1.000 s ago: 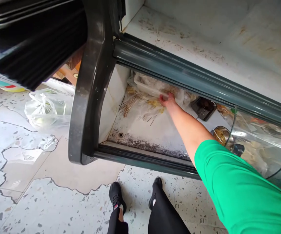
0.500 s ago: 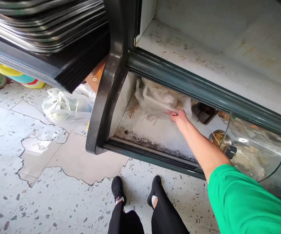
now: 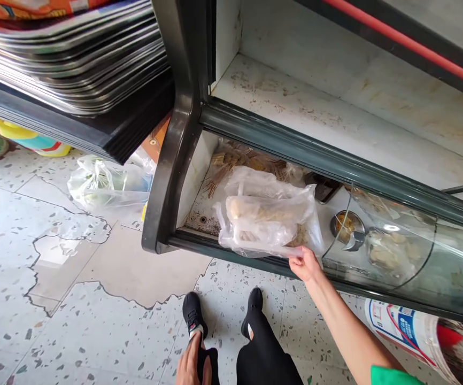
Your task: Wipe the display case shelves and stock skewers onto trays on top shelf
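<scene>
My right hand (image 3: 306,263) is closed on the lower right edge of a clear plastic bag (image 3: 263,235). The bag holds pale, wrapped food that I cannot identify, and it lies over the front of the lower case compartment. Behind it are thin wooden skewers (image 3: 231,160), bunched near the back wall. At the bottom edge of the view is my left hand (image 3: 188,369), partly cut off beside my leg. Its thumb stands apart from the fingers, and nothing shows in it.
A dark rail (image 3: 295,144) crosses above the compartment. Rightward, curved glass (image 3: 411,240) stands by a metal bowl (image 3: 347,227) and a bag of pale pieces (image 3: 392,251). Stacked trays (image 3: 95,69) overhang at left. A bucket (image 3: 419,331) and a tied bag (image 3: 107,182) lie on the floor.
My right hand has drawn the plastic bag from the back of the compartment to its front edge, uncovering more skewers. My left hand has come into view at the bottom.
</scene>
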The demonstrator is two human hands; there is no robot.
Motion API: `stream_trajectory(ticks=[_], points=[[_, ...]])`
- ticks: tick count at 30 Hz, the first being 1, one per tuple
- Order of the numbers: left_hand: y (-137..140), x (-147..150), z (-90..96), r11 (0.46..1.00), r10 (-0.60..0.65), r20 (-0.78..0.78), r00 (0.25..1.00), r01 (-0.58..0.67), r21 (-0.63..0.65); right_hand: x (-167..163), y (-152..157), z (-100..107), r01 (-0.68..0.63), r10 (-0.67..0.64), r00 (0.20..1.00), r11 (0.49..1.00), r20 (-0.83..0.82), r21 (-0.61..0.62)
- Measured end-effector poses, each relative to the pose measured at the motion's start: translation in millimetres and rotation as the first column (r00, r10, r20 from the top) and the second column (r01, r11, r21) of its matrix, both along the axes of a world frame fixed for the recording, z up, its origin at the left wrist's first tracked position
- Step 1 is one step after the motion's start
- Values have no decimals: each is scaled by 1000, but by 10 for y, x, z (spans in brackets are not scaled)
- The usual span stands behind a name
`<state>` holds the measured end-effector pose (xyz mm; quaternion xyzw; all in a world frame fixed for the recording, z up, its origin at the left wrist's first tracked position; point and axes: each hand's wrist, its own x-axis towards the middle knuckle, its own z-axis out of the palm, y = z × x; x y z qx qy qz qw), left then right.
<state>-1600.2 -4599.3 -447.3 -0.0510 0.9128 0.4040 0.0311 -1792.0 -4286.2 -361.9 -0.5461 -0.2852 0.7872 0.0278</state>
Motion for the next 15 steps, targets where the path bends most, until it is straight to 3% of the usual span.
stream_trajectory(ticks=[3,5,7,9,11,15], points=[[18,-668,409,991,-65,-260,964,33,-126,-22,-72,-14,-66,66,998,998,20,17],[83,-1321,794,980,-141,-441,886,62,-189,-71,-97,-37,-106,106,994,994,26,11],[198,-1946,1156,948,-263,-525,809,115,-297,-116,-88,-85,-120,120,992,993,25,3],[356,-2438,1399,876,-431,-449,783,245,-415,-139,-52,-160,-124,124,992,992,24,-9],[539,-2778,1486,788,-540,-276,795,362,-499,-140,0,-252,-122,123,992,992,27,-22],[910,-3097,1325,664,-583,86,808,535,-523,-120,119,-439,-100,102,993,994,54,-35]])
